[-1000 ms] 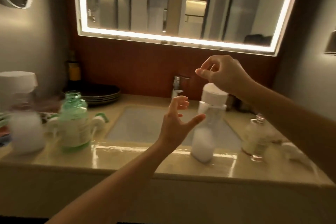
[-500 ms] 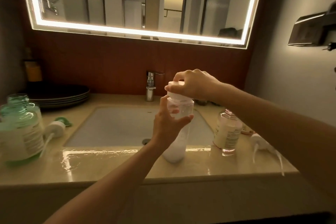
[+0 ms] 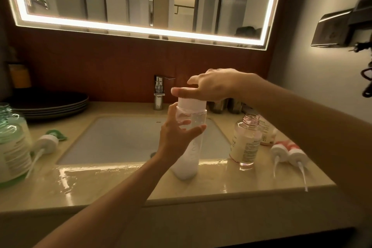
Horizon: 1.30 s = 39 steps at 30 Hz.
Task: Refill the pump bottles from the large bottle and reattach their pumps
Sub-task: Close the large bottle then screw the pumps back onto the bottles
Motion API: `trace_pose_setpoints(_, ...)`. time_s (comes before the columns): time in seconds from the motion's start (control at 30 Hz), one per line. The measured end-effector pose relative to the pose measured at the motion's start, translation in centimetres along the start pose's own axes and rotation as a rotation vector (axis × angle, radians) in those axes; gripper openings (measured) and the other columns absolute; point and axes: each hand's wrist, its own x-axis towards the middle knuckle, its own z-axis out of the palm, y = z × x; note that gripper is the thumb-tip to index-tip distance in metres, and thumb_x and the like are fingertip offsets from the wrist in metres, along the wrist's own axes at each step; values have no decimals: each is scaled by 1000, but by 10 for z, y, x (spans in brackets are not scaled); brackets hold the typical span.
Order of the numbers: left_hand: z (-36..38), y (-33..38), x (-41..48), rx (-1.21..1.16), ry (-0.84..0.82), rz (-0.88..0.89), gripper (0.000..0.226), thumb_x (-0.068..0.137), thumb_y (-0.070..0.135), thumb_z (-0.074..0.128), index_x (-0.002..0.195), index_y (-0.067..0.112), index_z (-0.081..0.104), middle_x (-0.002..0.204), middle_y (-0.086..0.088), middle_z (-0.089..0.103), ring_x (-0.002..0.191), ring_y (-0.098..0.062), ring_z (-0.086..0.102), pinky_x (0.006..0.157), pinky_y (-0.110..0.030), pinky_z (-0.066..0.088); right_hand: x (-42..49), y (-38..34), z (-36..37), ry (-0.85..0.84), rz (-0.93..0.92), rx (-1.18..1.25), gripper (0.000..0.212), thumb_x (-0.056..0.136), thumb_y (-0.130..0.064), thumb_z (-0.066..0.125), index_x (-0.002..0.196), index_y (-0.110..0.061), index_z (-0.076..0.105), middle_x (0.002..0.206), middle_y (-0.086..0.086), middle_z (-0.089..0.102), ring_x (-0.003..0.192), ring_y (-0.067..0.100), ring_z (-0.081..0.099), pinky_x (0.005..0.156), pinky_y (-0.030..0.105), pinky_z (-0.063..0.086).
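Note:
The large clear bottle (image 3: 188,164), part full of white liquid, stands on the counter's front strip before the sink. My left hand (image 3: 177,137) grips its body. My right hand (image 3: 209,86) holds its white cap (image 3: 192,104) from above, fingers curled over it. An uncapped clear pump bottle (image 3: 246,145) with pinkish-white liquid stands to the right, with another small bottle (image 3: 266,135) behind it. Two red-and-white pumps (image 3: 287,152) lie on the counter at the right. At the left stand uncapped green bottles (image 3: 14,143), and a white-and-green pump (image 3: 47,143) lies beside them.
The white sink basin (image 3: 128,139) and chrome tap (image 3: 159,92) sit at the centre. Dark plates (image 3: 52,104) are stacked at the back left. The wet counter (image 3: 231,183) ends at the right wall, where a dark fixture (image 3: 342,28) is mounted.
My left hand closed around the large bottle and my right hand came down onto its cap. The view has swung right, so the green bottles now sit at the left edge.

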Motion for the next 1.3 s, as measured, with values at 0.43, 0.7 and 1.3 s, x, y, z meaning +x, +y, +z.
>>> trace_pose_setpoints(0.43, 7, 0, 5, -26, -4, -7, 74, 71, 29, 76, 130, 17, 34, 115, 4, 52, 99, -12, 56, 82, -30, 46, 0, 18, -9, 289, -59, 76, 80, 79, -75, 22, 99, -9, 63, 90, 6, 66, 80, 16, 62, 73, 28, 46)
trace_pose_setpoints(0.7, 54, 14, 42, -127, -20, 47, 67, 71, 21, 77, 124, 12, 36, 114, 2, 52, 101, -12, 56, 73, -14, 45, -34, 112, 28, 611, 220, 349, 46, 89, -54, 44, 92, -12, 63, 82, 2, 64, 75, 16, 60, 70, 29, 46)
trace_pose_setpoints(1.3, 201, -26, 137, -258, -300, -147, 67, 69, 16, 78, 122, 14, 37, 118, -5, 53, 113, -20, 52, 93, -41, 48, -69, 240, 185, -255, 946, 649, 40, 84, -50, 56, 95, -11, 52, 91, 11, 58, 69, 22, 66, 55, 25, 56)
